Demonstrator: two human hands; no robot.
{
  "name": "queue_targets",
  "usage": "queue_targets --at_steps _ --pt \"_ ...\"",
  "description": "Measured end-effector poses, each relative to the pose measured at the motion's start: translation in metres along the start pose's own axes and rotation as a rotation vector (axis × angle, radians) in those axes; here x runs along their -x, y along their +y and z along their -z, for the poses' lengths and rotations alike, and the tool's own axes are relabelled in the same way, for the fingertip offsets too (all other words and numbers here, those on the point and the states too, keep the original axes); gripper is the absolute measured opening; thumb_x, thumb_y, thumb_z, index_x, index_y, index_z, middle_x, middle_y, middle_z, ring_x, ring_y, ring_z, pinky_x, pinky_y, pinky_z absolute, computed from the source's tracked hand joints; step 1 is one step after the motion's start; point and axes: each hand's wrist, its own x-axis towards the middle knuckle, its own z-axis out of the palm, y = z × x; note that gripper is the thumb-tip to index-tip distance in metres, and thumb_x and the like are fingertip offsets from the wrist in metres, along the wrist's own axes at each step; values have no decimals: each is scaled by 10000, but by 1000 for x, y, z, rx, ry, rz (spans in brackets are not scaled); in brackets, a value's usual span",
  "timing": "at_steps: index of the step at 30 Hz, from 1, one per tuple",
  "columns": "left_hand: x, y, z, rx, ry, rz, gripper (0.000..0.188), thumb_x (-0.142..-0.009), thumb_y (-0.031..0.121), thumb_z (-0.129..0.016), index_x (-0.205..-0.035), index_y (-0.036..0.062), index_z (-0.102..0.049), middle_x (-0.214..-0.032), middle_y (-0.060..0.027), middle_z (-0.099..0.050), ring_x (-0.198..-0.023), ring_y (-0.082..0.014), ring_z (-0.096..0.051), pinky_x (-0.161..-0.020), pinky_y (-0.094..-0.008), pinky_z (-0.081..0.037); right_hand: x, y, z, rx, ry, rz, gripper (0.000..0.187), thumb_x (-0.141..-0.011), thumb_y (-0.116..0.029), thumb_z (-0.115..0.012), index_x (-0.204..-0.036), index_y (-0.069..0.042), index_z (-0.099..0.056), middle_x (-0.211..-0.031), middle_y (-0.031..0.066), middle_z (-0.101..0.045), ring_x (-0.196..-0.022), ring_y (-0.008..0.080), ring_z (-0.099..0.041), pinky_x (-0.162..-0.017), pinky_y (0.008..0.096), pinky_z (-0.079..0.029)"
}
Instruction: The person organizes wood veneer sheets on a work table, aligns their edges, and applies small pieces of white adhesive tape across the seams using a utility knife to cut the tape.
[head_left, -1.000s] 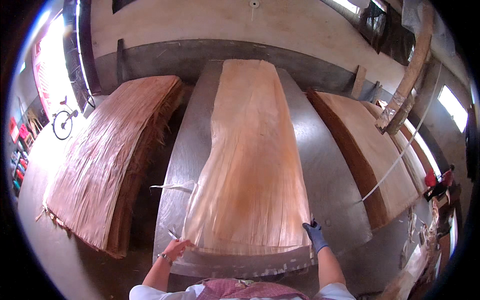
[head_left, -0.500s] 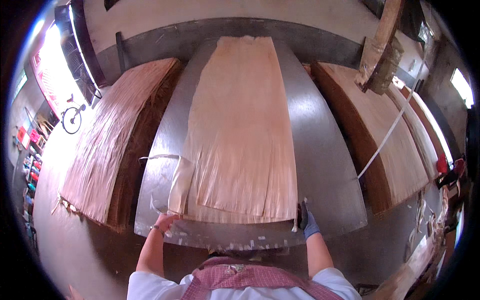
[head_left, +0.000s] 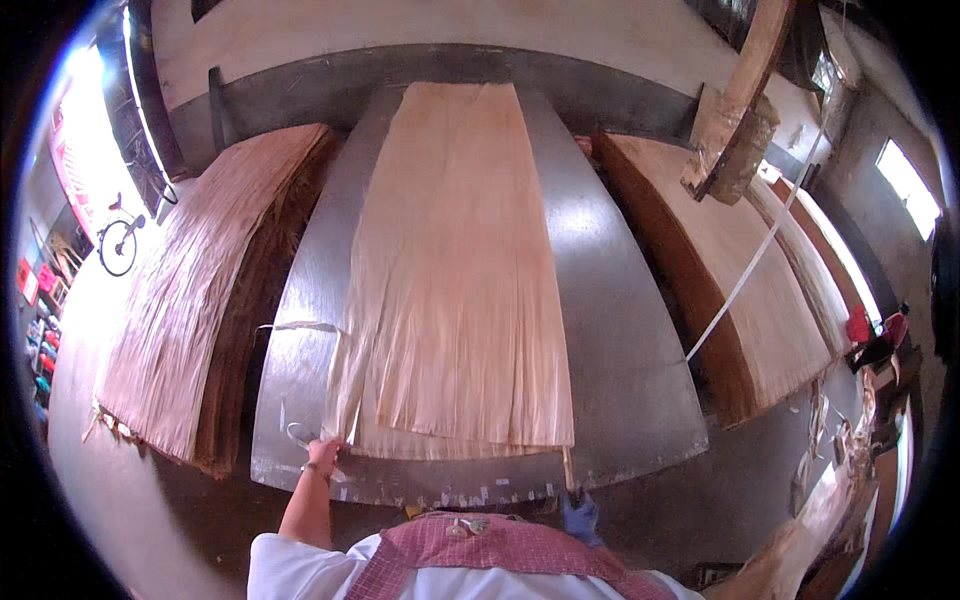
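Two overlapping sheets of pale wood veneer (head_left: pixel 460 270) lie lengthwise on a smooth grey metal table (head_left: pixel 625 330). A torn, curling veneer strip (head_left: pixel 342 385) runs along the near left edge. My bare left hand (head_left: pixel 323 456) is closed on its lower end at the near left corner. My right hand (head_left: pixel 580 517), in a blue glove with dark fingers, is low in front of the table's near edge, beside my apron. A narrow veneer sliver (head_left: pixel 568 468) stretches from the near right corner to its closed fingers, which are partly hidden.
Tall veneer stacks stand on both sides: a left stack (head_left: pixel 190 310) and a right stack (head_left: pixel 735 270). A wooden post (head_left: pixel 740 110) and a thin pale pole (head_left: pixel 745 270) are at right. Veneer scraps (head_left: pixel 835 490) lie lower right. A bicycle (head_left: pixel 118 245) stands by the bright doorway.
My right hand has drawn back from the sheet's near right corner toward my body, the sliver trailing from it. My left hand stays at the left corner. The view has shifted slightly.
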Motion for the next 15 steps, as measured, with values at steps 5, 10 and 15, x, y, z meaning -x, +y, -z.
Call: queue_targets --at_steps 5,10,15 --pt "7 -8 0 110 -45 86 290 -681 273 -785 -789 72 -605 -649 -7 -514 -476 -148 -459 -391 -334 -340 -5 -37 -38 108 42 48 335 -835 -299 -694 -1010 -16 -653 -859 174 -688 -769 303 -669 -691 402 -508" --pt "2 -16 -14 -77 102 -123 266 -605 208 -818 -660 9 -650 -642 -42 -624 -549 -149 -569 -466 -335 -430 -62 -51 -82 -286 -104 -35 210 -862 -233 -678 -849 -25 -646 -638 57 -617 -544 132 -579 -500 321 -459" --pt "9 -13 -11 -154 177 -66 241 -606 174 -815 -663 21 -638 -622 -52 -606 -515 -161 -534 -435 -336 -369 -52 -134 -34 -632 -286 -346 182 -873 -231 -675 -841 -52 -670 -602 1 -576 -484 93 -508 -439 266 -390"
